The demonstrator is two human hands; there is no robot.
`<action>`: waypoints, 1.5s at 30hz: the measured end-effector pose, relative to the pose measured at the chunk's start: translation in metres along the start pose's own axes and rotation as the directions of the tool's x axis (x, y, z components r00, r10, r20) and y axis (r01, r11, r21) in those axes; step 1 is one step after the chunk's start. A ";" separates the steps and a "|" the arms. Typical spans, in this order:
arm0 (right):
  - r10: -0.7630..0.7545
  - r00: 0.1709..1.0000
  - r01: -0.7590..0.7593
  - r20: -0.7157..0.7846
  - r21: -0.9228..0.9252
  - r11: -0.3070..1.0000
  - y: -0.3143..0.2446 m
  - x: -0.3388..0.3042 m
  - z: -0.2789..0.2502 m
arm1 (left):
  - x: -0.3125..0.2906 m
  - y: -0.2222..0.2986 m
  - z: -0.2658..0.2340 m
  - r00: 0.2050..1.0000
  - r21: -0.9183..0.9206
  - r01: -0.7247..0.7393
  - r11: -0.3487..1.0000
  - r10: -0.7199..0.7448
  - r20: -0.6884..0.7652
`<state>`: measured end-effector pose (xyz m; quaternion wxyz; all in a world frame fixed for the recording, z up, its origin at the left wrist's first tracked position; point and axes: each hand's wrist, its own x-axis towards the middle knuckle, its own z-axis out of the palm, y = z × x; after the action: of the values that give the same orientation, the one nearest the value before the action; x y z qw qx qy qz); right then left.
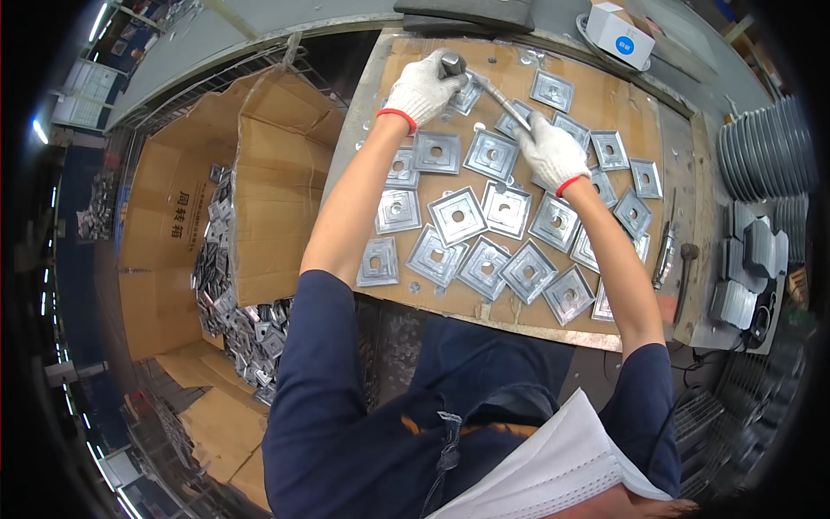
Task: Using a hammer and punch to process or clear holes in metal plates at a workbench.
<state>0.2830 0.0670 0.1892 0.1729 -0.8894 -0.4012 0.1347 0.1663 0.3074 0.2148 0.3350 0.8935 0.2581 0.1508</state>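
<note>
At the far side of the work board my left hand [424, 89], in a white knit glove with a red cuff, is closed round a short dark metal piece [451, 62]. My right hand [553, 149], gloved alike, grips a metal-handled hammer [500, 98]. Its handle slants up and left to the dark piece; whether that piece is the hammer's head or a separate tool I cannot tell. Under the fingers of my left hand lies a square metal plate [467, 97]. Several similar plates with centre holes, such as a near plate [457, 216], are spread around both hands.
A large cardboard box [164, 259] at left holds a heap of metal pieces [251, 337]. Small round discs lie on the cardboard-covered board [432, 298]. Stacked grey plates [761, 151] and a long tool [665, 255] are at right. A white box [618, 35] stands behind.
</note>
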 end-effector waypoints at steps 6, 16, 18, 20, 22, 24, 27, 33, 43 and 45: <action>0.061 0.998 -0.062 0.005 0.115 0.991 0.002 -0.039 0.008 | -0.003 -0.002 -0.005 0.996 -0.140 0.065 0.988 -0.072 -0.048; 0.141 0.989 -0.147 0.040 0.237 0.960 0.029 -0.086 -0.002 | -0.037 -0.068 -0.034 0.974 -0.024 0.176 0.984 -0.177 -0.140; 0.106 0.994 -0.111 0.034 0.235 0.966 0.025 -0.081 0.003 | -0.042 -0.092 -0.028 0.966 -0.028 0.215 0.976 -0.217 -0.143; 0.087 0.996 -0.088 0.014 0.223 0.971 0.022 -0.083 0.002 | -0.047 -0.094 -0.024 0.958 0.027 0.234 0.972 -0.226 -0.179; 0.051 0.999 -0.052 0.012 0.211 0.976 0.016 -0.079 0.001 | -0.047 -0.102 -0.021 0.958 -0.057 0.211 0.976 -0.218 -0.186; 0.035 0.999 -0.038 0.017 0.229 0.973 0.009 -0.073 0.002 | -0.044 -0.111 -0.023 0.956 -0.136 0.191 0.972 -0.216 -0.197; 0.041 0.999 -0.046 0.026 0.261 0.964 0.006 -0.078 0.005 | -0.043 -0.088 -0.024 0.965 0.039 0.202 0.979 -0.192 -0.181; 0.018 1.000 -0.023 0.021 0.251 0.968 0.000 -0.079 0.004 | -0.047 -0.078 -0.032 0.963 0.113 0.250 0.962 -0.235 -0.131; -0.064 0.997 0.051 0.033 0.302 0.952 -0.039 -0.054 0.003 | -0.042 -0.087 -0.030 0.976 0.089 0.212 0.973 -0.206 -0.074; -0.113 0.993 0.110 -0.015 0.389 0.915 -0.062 -0.040 0.000 | -0.039 -0.088 -0.024 0.971 0.144 0.221 0.965 -0.205 -0.120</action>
<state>0.2159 0.0749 0.2195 0.3517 -0.8124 -0.4174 0.2051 0.0917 0.3551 0.1690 0.2645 0.8749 0.3810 0.1396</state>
